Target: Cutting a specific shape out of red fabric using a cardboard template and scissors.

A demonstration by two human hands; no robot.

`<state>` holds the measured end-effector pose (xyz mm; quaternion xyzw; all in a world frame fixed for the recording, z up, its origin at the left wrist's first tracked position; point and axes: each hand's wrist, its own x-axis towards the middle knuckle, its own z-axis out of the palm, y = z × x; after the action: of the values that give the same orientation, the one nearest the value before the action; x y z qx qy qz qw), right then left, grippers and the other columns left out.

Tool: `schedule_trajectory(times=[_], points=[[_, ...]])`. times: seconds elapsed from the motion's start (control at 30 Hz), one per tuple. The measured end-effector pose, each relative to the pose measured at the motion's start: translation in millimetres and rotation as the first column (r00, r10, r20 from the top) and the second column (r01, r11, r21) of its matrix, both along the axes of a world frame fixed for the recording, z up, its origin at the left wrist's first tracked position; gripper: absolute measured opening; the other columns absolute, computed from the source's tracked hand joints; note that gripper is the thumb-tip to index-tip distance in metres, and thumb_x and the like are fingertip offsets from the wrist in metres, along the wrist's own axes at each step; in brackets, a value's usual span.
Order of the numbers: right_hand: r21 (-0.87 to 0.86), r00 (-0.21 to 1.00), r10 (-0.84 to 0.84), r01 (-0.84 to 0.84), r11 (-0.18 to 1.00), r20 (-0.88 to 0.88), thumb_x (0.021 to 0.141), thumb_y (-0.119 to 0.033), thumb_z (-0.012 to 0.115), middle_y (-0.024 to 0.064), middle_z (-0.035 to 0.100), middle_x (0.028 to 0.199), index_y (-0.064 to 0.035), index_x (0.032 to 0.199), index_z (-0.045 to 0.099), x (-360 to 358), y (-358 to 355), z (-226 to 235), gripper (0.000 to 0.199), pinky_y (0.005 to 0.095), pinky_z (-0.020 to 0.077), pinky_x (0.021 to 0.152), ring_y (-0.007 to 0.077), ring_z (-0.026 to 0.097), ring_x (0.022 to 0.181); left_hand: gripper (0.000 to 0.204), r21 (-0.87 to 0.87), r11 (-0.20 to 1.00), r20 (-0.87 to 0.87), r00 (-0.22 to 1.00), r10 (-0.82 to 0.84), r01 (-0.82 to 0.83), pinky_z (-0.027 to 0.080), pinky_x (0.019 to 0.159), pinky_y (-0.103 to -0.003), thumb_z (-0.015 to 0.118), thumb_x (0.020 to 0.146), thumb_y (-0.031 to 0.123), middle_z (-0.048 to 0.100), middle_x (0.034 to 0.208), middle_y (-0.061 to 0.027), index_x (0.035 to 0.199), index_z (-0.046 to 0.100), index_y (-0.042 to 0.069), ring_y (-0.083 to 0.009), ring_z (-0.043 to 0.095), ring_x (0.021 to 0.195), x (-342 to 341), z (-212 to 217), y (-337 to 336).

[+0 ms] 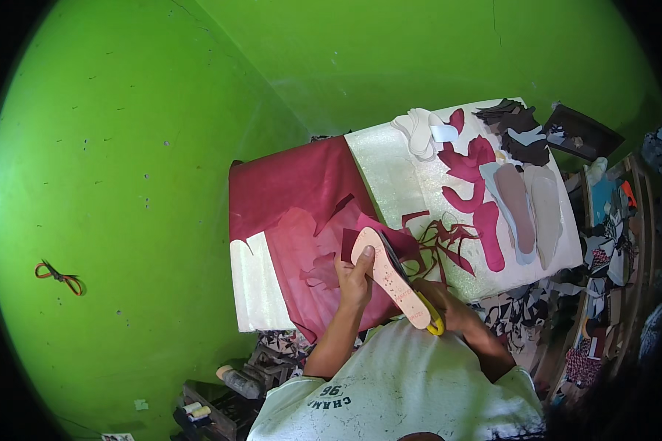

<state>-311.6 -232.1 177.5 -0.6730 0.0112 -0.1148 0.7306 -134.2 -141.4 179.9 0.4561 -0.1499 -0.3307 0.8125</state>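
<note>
Insole (pixel 391 278) sits over maroon piece (pixel 403 241), near side of table (pixel 390 175), fingers of left hand (pixel 355 278) pinching it, those of right hand (pixel 449 305) around yellow-handled scissors (pixel 435 319); clean cutting likely wants layers flat, outline closely followed.

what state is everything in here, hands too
Left hand: closed on the pale pink insole
Pale pink insole: held, slanting
Right hand: at the yellow handle, grip mostly hidden
Dark red sheet: spread out, edge uneven
Dark red strips: tangled
White sole-shaped pieces: overlapping
</note>
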Motion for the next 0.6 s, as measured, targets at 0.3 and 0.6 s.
schedule_trajectory(times=[0.3, 0.6], points=[[-0.075, 0.999, 0.001, -0.004, 0.997, -0.034, 0.068, -0.015, 0.073, 0.0060, 0.055, 0.090, -0.0023, 0.112, 0.047, 0.3, 4.2, -26.3, 0.052, 0.0266, 0.0472, 0.060, 0.0117, 0.055, 0.073, 0.010, 0.062, 0.996, 0.018, 0.998, 0.055, -0.056, 0.045, 0.062, -0.022, 0.059, 0.084, 0.009, 0.063, 0.082, -0.0030, 0.092, 0.060, 0.001, -0.0083, 0.057, 0.070, -8.8, 13.3, -4.2], [-0.023, 0.981, 0.031, -0.036, 0.999, -0.189, 0.074, -0.017, 0.058, 0.0151, 0.046, 0.098, -0.0008, 0.113, 0.042, -2.3, 12.9, -18.3, 0.046, 0.0369, 0.0401, 0.075, 0.0286, 0.048, 0.088, 0.012, 0.105, 0.994, 0.053, 0.998, 0.036, -0.042, 0.044, 0.063, -0.022, 0.060, 0.085, 0.010, 0.063, 0.083, -0.0028, 0.093, 0.060, 0.002, -0.0080, 0.056, 0.070, -12.8, 12.3, 4.0]])
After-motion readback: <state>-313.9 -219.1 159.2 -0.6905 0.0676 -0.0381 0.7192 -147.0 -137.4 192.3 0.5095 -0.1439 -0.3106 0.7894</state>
